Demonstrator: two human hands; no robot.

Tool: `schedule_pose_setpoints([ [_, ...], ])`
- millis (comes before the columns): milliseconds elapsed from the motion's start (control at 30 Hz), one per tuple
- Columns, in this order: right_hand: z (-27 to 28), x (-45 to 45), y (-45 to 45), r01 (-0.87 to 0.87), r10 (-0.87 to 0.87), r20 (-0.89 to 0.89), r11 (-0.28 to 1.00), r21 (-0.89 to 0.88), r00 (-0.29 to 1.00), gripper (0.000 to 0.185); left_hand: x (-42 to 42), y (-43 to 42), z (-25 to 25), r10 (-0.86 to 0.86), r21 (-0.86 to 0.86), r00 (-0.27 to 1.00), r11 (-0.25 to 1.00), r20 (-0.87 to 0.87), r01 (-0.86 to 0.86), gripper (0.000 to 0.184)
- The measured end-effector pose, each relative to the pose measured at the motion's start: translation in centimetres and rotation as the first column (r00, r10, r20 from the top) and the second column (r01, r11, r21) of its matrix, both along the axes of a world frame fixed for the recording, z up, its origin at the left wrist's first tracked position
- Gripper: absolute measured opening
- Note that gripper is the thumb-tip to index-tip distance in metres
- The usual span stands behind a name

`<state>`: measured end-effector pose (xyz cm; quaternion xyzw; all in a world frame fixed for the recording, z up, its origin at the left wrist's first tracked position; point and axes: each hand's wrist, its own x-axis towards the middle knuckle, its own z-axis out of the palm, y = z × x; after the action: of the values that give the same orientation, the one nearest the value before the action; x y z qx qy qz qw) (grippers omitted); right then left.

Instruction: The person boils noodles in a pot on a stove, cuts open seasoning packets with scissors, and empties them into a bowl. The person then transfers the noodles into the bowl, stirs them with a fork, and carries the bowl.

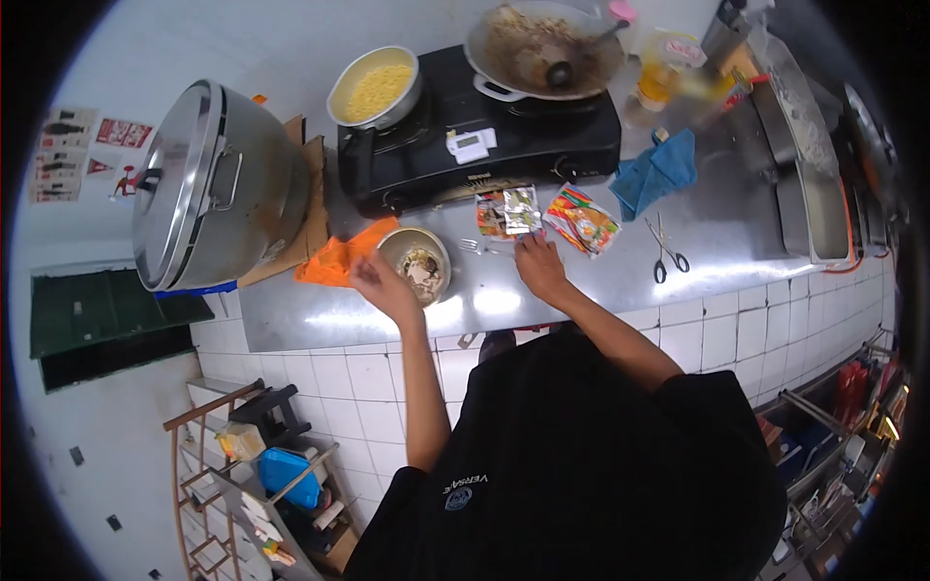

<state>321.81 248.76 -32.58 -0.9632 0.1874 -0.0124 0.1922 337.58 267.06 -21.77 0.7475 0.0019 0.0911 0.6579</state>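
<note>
A metal bowl (444,259) with pale powder and a dark seasoning inside stands near the front of the steel counter. At its left rim is my left hand (384,286), fingers curled against the edge. My right hand (541,266) is low over the counter, fingers bent together at the handle end of a fork (472,246) whose tines point left toward the bowl. Just beyond those fingers lies a silver and printed seasoning packet (508,213). An orange and red packet (581,221) is to its right. The right fingertips are partly hidden.
Behind is a black gas stove (523,145) with a pot of yellow food (378,95) and a wok (542,53) holding a ladle. Scissors (663,254), a blue cloth (659,174) and an oil container (659,82) are right. An orange cloth (334,259) and large lidded pot (223,184) are left.
</note>
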Motion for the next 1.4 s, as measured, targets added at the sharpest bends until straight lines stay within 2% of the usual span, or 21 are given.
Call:
schedule_pose_setpoints([
  [67, -0.9, 0.3, 0.4, 0.024, -0.013, -0.152, 0.998, 0.065, 0.988, 0.023, 4.9, -0.7, 2.0, -0.049, -0.046, 0.995, 0.998, -0.089, 0.045, 0.039],
  [133, -0.4, 0.4, 0.2, 0.023, 0.007, -0.189, 0.988, 0.152, 0.982, 0.024, 9.8, -1.7, 2.4, -0.221, -0.250, 0.957, 0.953, -0.187, 0.172, 0.039],
  [200, 2.4, 0.0, 0.7, 0.092, -0.010, -0.279, 0.955, 0.281, 0.960, 0.023, 13.3, -2.8, 4.5, -0.534, -0.448, 0.749, 0.822, -0.393, 0.352, 0.036],
  [233, 3.7, -0.4, 1.3, 0.103, -0.038, -0.243, 0.960, 0.261, 0.969, 0.023, 14.8, -3.2, 5.1, -0.669, -0.553, 0.590, 0.729, -0.452, 0.404, 0.035],
  [300, 5.7, -1.8, 2.7, 0.128, -0.091, -0.172, 0.967, 0.221, 0.981, 0.022, 17.0, -4.4, 4.4, -0.787, -0.693, 0.417, 0.606, -0.454, 0.390, 0.032],
  [333, 5.7, -2.4, 3.2, 0.187, -0.140, -0.211, 0.958, 0.219, 0.967, 0.020, 17.5, -4.9, 3.9, -0.837, -0.755, 0.323, 0.541, -0.441, 0.370, 0.031],
  [367, 6.0, -3.0, 3.7, 0.249, -0.193, -0.249, 0.944, 0.216, 0.949, 0.017, 17.5, -5.6, 4.6, -0.832, -0.791, 0.295, 0.545, -0.470, 0.277, 0.026],
  [400, 6.2, -3.1, 4.0, 0.311, -0.246, -0.287, 0.927, 0.211, 0.926, 0.014, 18.2, -5.8, 4.2, -0.867, -0.831, 0.251, 0.489, -0.430, 0.266, 0.024],
  [467, 7.2, -2.6, 4.1, 0.335, -0.318, -0.104, 0.900, 0.279, 0.942, 0.013, 19.3, -5.9, 2.9, -0.922, -0.897, 0.171, 0.379, -0.346, 0.226, 0.022],
  [500, 8.6, -2.3, 4.1, 0.338, -0.352, -0.013, 0.887, 0.315, 0.936, 0.013, 18.6, -6.4, 4.1, -0.838, -0.798, 0.280, 0.537, -0.468, 0.274, 0.022],
  [600, 13.9, 1.2, 2.8, 0.253, -0.341, 0.262, 0.914, 0.317, 0.903, 0.014, 18.6, -6.0, 2.9, -0.829, -0.731, 0.336, 0.555, -0.447, 0.397, 0.023],
  [733, 22.4, 7.9, 0.9, 0.245, -0.360, 0.321, 0.906, 0.346, 0.876, 0.013, 17.6, -4.1, 3.3, -0.807, -0.665, 0.371, 0.589, -0.459, 0.459, 0.022],
  [800, 25.6, 11.6, -0.4, 0.177, -0.248, 0.352, 0.959, 0.222, 0.903, 0.013, 17.3, -2.7, 3.0, -0.803, -0.632, 0.388, 0.595, -0.452, 0.497, 0.023],
  [867, 27.1, 15.6, -1.4, 0.078, -0.044, 0.489, 0.996, -0.050, 0.871, 0.014, 16.6, -0.8, 3.5, -0.799, -0.607, 0.385, 0.601, -0.461, 0.521, 0.023],
  [967, 27.6, 21.3, -3.0, 0.015, 0.111, 0.354, 0.942, -0.334, 0.929, 0.014, 15.4, 2.1, 3.7, -0.793, -0.567, 0.383, 0.608, -0.474, 0.556, 0.025],
  [1067, 28.4, 26.0, -3.0, -0.026, 0.059, 0.055, 0.879, -0.477, 0.997, 0.014, 13.2, 5.0, 4.1, -0.781, -0.522, 0.395, 0.620, -0.485, 0.586, 0.026],
  [1167, 27.9, 28.3, -2.1, -0.197, 0.142, -0.152, 0.865, -0.461, 0.978, 0.013, 11.1, 7.8, 5.4, -0.784, -0.509, 0.363, 0.609, -0.504, 0.608, 0.027],
  [1267, 27.9, 28.4, -0.6, -0.318, 0.269, -0.236, 0.927, -0.200, 0.934, 0.017, 9.4, 10.1, 5.5, -0.783, -0.523, 0.352, 0.610, -0.512, 0.595, 0.027],
  [1400, 24.2, 27.6, -0.7, -0.456, 0.467, -0.075, 0.881, 0.126, 0.881, 0.018, 7.8, 11.8, 6.1, -0.755, -0.464, 0.389, 0.640, -0.527, 0.613, 0.027],
])
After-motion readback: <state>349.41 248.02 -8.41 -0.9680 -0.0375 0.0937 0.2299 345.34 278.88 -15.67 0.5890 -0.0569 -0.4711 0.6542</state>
